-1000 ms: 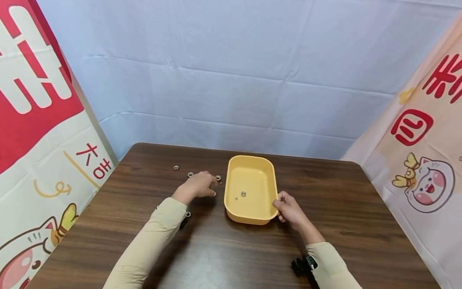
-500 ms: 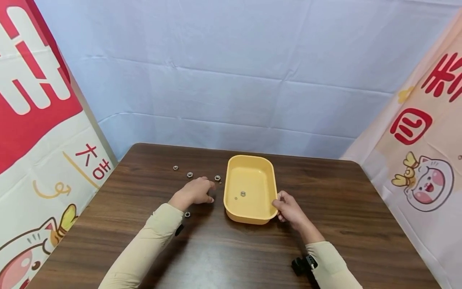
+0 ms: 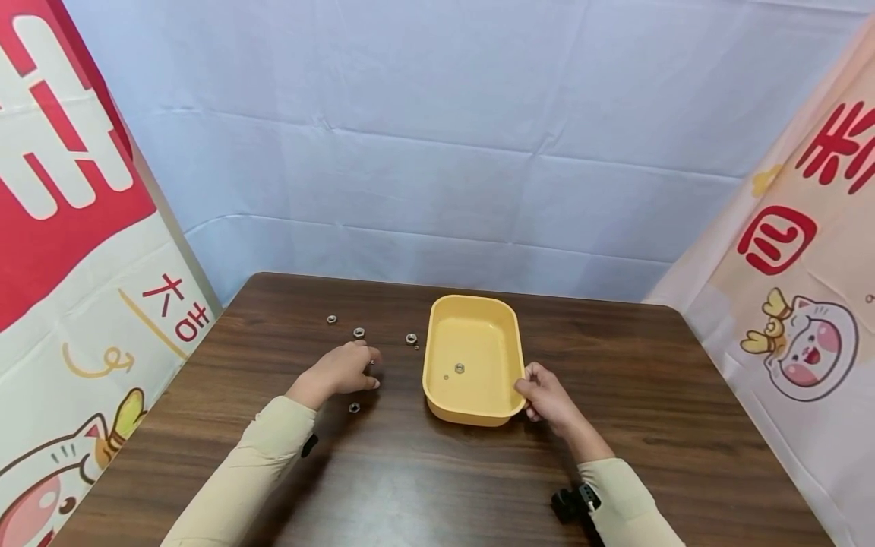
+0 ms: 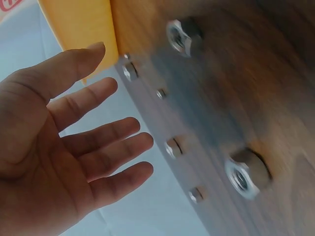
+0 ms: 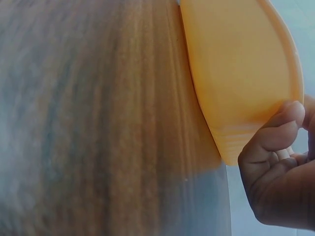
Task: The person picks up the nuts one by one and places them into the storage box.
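A yellow plastic bin (image 3: 474, 410) sits on the table, holding a metal nut (image 3: 459, 368) and a much smaller nut (image 3: 446, 377). My right hand (image 3: 549, 396) pinches its near right rim between thumb and curled fingers, as the right wrist view also shows. Left of the bin, my left hand (image 3: 339, 371) hovers over the table with fingers spread and nothing in its grasp. Around it lie several loose nuts of different sizes: one nut (image 3: 354, 408) nearer me, a tiny nut (image 4: 161, 93) by the fingertips, and a large nut (image 4: 247, 173) in the left wrist view.
Farther back on the brown wooden table (image 3: 615, 365) are a nut (image 3: 331, 319), another nut (image 3: 358, 333), and a third nut (image 3: 411, 338) beside the bin. A pale cloth backdrop (image 3: 437, 152) hangs behind the table's far edge, with printed banners at both sides.
My left hand has drawn left, away from the bin, uncovering the nuts behind it. The right hand keeps its hold on the rim, and the bin stays put.
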{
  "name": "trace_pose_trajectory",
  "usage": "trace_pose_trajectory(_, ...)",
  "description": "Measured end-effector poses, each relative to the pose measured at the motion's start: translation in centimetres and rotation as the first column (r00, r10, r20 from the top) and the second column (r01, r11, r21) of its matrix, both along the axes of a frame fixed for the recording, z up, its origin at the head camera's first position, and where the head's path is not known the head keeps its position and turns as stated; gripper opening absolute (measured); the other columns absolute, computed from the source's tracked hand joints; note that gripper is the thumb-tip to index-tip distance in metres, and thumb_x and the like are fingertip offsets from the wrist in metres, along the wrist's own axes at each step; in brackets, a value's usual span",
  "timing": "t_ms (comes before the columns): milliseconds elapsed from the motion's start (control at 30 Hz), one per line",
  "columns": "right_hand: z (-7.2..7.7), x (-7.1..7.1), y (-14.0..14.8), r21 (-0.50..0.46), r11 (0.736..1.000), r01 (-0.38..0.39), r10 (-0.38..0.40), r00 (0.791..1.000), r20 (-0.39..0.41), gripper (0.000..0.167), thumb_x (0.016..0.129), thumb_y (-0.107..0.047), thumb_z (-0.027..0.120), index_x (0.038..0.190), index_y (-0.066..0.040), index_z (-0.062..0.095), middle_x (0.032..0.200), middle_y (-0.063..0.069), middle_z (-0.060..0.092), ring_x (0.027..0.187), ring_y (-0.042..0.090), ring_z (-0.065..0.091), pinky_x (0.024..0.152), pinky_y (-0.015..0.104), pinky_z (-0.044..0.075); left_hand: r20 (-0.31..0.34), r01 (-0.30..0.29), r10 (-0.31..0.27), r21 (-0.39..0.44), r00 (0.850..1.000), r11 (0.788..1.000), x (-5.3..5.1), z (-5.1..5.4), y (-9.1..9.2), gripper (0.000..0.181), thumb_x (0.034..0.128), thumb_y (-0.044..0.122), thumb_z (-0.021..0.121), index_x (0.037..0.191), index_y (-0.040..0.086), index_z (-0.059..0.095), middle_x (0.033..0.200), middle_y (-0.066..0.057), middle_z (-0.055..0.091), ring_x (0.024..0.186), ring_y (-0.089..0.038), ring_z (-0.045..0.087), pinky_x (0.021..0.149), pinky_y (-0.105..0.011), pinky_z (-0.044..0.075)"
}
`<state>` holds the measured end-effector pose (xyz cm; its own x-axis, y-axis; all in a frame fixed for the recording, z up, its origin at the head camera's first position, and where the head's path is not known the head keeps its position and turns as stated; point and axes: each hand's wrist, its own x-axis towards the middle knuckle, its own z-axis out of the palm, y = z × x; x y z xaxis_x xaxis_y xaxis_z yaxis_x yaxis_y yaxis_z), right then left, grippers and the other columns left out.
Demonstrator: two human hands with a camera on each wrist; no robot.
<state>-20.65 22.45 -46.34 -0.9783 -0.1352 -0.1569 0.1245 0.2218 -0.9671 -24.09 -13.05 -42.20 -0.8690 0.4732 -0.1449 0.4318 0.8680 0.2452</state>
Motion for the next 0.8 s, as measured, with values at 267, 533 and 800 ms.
trace_pose_trajectory(267,2.1,1.0,-0.7,-0.012,1.0,-0.016,0.016,1.0,0.012,0.01,0.087,0.003,0.045,0.083,-0.002,0.037,0.055,0.005,0.043,0.04,0.01,0.039,0.038,0.022,0.033,-0.003,-0.023,0.023,0.038,1.0,0.999,0.4,-0.1,-2.4,0.037,0.0816,0.025,0.073,0.115,0.01,0.064,0.098,-0.008,0.055,0.083,-0.019,0.052,0.072,-0.039,0.045)
trace_pose_trajectory(533,2.1,0.9,-0.7,-0.013,1.0,-0.012,0.012,1.0,0.014,0.01,0.087,0.003,0.045,0.083,-0.002,0.037,0.055,0.005,0.043,0.04,0.011,0.039,0.038,0.021,0.033,0.021,-0.05,0.048,0.11,0.999,0.993,0.5,0.0,-4.5,0.037,0.0809,0.022,0.074,0.114,0.007,0.064,0.109,-0.011,0.058,0.105,-0.031,0.052,0.084,-0.045,0.044)
trace_pose_trajectory(800,1.0,0.5,-0.5,-0.002,1.0,0.01,-0.01,1.0,0.011,0.011,0.086,0.002,0.047,0.084,-0.003,0.037,0.055,0.004,0.043,0.039,0.011,0.039,0.037,0.021,0.032,0.115,-0.101,0.078,0.216,0.99,0.971,0.2,-0.9,-6.6,0.041,0.0758,0.019,0.078,0.113,0.007,0.064,0.113,-0.012,0.061,0.109,-0.034,0.053,0.085,-0.048,0.045)
